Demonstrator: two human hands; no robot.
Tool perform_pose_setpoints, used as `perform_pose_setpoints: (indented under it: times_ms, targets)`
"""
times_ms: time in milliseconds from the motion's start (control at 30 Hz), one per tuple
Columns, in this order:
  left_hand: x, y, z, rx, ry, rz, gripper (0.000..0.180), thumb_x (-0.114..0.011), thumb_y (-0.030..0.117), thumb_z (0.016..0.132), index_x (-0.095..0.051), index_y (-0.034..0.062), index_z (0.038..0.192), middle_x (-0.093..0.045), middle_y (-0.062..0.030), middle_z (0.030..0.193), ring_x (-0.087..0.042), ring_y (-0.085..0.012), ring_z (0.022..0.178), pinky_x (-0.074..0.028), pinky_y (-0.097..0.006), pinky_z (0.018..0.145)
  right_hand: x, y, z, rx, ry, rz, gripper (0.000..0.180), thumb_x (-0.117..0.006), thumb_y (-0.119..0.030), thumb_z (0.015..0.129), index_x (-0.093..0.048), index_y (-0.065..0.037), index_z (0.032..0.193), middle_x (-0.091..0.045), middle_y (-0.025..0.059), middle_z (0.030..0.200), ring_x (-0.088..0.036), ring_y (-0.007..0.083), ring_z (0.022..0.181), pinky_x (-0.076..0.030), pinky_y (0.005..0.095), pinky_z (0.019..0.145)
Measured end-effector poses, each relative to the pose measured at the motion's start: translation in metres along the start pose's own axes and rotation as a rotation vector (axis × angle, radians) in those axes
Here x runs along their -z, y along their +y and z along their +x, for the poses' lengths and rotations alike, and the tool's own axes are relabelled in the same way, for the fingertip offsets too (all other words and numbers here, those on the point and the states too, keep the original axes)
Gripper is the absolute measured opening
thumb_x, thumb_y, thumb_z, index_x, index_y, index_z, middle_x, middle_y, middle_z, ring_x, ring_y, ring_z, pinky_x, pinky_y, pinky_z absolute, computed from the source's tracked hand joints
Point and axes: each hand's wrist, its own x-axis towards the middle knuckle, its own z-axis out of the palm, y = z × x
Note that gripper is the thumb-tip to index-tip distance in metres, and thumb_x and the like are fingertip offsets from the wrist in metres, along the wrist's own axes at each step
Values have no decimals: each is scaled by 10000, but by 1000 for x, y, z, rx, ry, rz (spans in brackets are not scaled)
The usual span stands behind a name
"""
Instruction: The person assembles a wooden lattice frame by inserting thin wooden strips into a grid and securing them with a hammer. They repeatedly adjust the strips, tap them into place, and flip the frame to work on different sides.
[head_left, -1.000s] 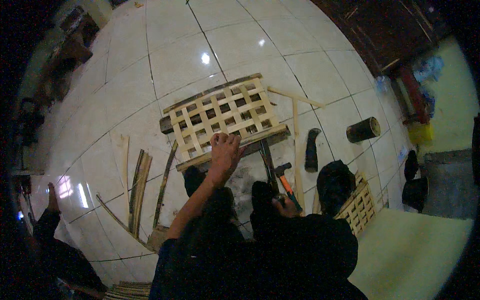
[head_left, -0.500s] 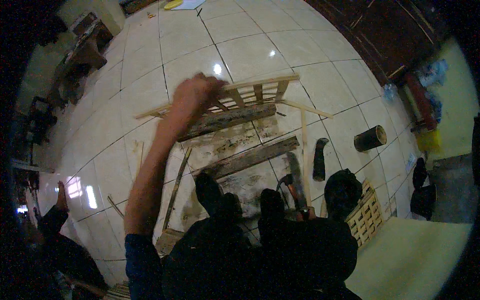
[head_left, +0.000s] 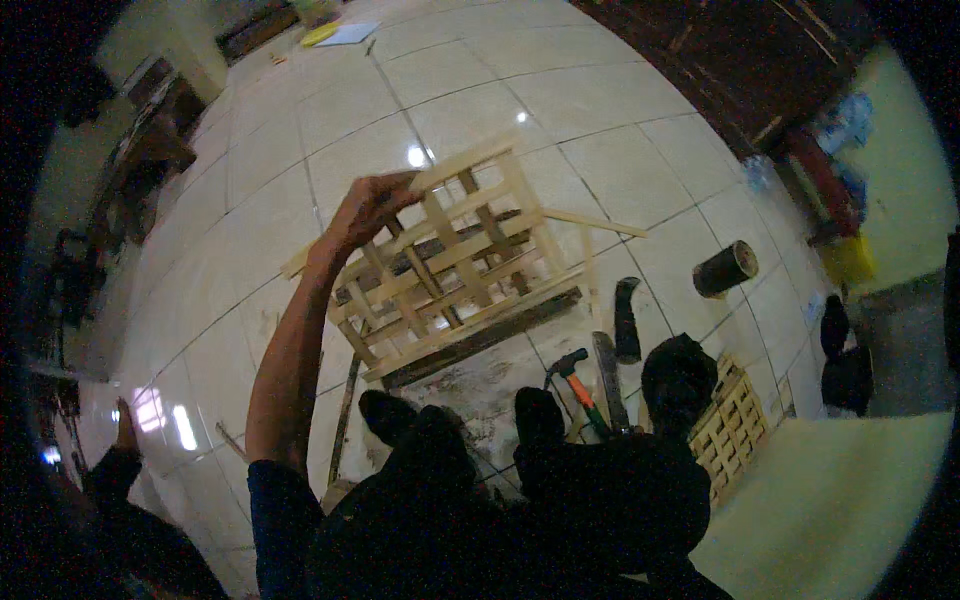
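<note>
So the left hand [head_left: 368, 208] is up in the air gripping the top left corner of a wooden lattice panel [head_left: 455, 262], fingers wrapped shut around the end of a slat. The panel is made of pale slats crossed into a grid, and it's tilted up off the tiled floor [head_left: 480, 110], with its lower edge down close to a long dark plank [head_left: 480, 340] that lies flat on the tiles just in front of the person's feet. The arm runs bare from the dark sleeve up to the panel.

The right hand I honestly can't find; it's somewhere down in the dark around the lap, so no idea if it's open or holding anything.

Stuff lying around on the floor: a hammer with an orange handle [head_left: 580, 385] just right of the right foot, a long flat blade [head_left: 610, 385] next to it, and a dark curved piece [head_left: 626, 318] a bit further up. A dark cylinder [head_left: 724, 268] lies on its side well off to the right. There's a smaller slatted crate piece [head_left: 735, 425] down at the right, with a dark lump [head_left: 680, 370] touching its near corner. A few loose thin sticks [head_left: 345, 420] lie on the left below the panel. Another person's hand [head_left: 125, 430] rests on the tiles at the far left edge.
</note>
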Motion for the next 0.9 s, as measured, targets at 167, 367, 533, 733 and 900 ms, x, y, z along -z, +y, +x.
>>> perform_pose_setpoints:
  times_ms: [167,367,533,733,900]
  targets:
    - [-43,-99,24,187,-137,36,517,-607,434,906,-605,38,1237,-699,-118,1008,-638,-167,662,-533,-325,620,2,15,-2,-2,7,-46,305,-583,-312,910,-605,-41,1049,-630,101,846,-605,266,757,-484,402,719]
    - [-95,-142,21,48,-154,272,409,-592,391,910,-632,129,1222,-668,-161,1028,-638,-315,928,-502,-409,814,-24,23,-6,55,-134,-12,295,-587,-302,906,-611,-43,1045,-630,101,850,-607,273,763,-487,411,725]
    - [-109,-159,12,-57,-66,670,387,-607,364,880,-646,157,1204,-578,-136,920,-573,-314,896,-484,-424,781,-39,-30,12,126,-33,33,290,-622,-219,867,-596,-35,1090,-623,148,898,-609,339,802,-495,425,739]
    - [-119,-159,0,48,62,637,452,-632,342,855,-590,167,1269,-549,-126,1060,-525,-308,1026,-411,-467,899,-8,-76,43,35,-181,44,425,-645,-149,824,-534,-34,1218,-620,155,1010,-608,351,911,-489,418,820]
    - [-157,-164,-28,-73,396,736,592,-608,346,867,-436,144,1396,-412,-182,1387,-387,-361,1281,-270,-501,1084,-33,-45,28,-124,-194,83,403,-592,-161,877,-498,-14,1240,-630,164,988,-618,313,903,-474,416,800]
